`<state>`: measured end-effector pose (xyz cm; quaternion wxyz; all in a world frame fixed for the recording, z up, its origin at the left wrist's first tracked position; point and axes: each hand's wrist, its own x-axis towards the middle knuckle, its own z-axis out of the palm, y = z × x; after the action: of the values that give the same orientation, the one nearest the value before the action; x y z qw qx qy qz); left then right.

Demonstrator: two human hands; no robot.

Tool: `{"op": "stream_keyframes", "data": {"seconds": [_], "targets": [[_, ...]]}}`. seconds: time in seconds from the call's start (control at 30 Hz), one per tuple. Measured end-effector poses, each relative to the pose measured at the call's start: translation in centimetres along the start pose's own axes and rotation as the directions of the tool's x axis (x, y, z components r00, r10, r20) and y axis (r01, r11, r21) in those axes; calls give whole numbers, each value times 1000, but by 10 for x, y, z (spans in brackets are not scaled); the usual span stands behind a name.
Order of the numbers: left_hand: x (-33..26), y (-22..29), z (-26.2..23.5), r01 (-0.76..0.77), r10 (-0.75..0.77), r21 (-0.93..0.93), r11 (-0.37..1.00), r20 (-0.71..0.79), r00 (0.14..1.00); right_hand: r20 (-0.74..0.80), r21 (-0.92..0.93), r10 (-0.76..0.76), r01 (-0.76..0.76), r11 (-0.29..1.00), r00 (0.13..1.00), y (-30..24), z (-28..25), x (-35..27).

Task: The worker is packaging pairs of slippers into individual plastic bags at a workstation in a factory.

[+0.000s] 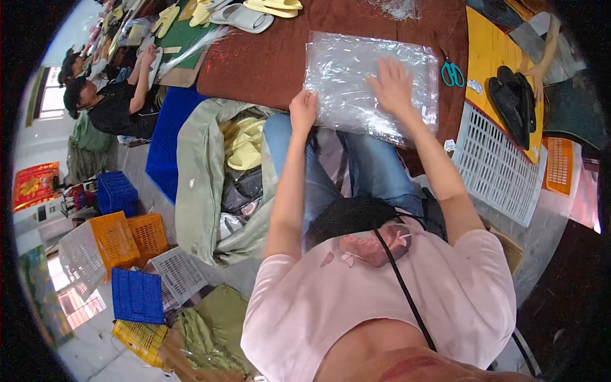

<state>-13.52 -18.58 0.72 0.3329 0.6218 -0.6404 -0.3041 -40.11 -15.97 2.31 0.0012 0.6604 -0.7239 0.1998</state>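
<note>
A stack of clear plastic bags [347, 70] lies on the brown cloth-covered table [261, 67] in front of me, its near edge reaching over my lap. My left hand [304, 109] is closed on the bags' near left corner, fingers pinched together. Flat on top of the stack, toward its right side, rests my right hand [393, 88] with its fingers spread. Teal-handled scissors [452, 73] lie just right of the bags. How many bags my left hand pinches cannot be made out.
Left of my legs stands an open pale green sack [197, 172] holding yellow slippers [245, 143]. Grey and yellow slippers [242, 18] lie at the table's far edge. On the right, another person's hand [536, 79] is by black slippers [512, 105]. Plastic crates [137, 296] stand at lower left.
</note>
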Motion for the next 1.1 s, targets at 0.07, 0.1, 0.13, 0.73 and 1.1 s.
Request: {"op": "stream_keyframes", "data": {"seconds": [0.07, 0.1, 0.13, 0.73, 1.1], "targets": [[1, 5, 2, -81, 81, -45, 996, 1, 997, 31, -44, 134, -133, 990, 991, 34, 7, -16], [1, 4, 1, -107, 107, -2, 994, -2, 994, 48, -70, 123, -120, 990, 991, 50, 10, -24], [3, 0, -4, -129, 129, 46, 991, -8, 992, 14, -95, 76, -74, 993, 997, 55, 10, -28], [47, 101, 95, -615, 682, 666, 421, 215, 699, -223, -72, -42, 27, 997, 974, 4, 10, 55], [103, 24, 97, -332, 382, 641, 692, 65, 922, -31, -279, 179, -181, 943, 983, 63, 40, 28]]}}
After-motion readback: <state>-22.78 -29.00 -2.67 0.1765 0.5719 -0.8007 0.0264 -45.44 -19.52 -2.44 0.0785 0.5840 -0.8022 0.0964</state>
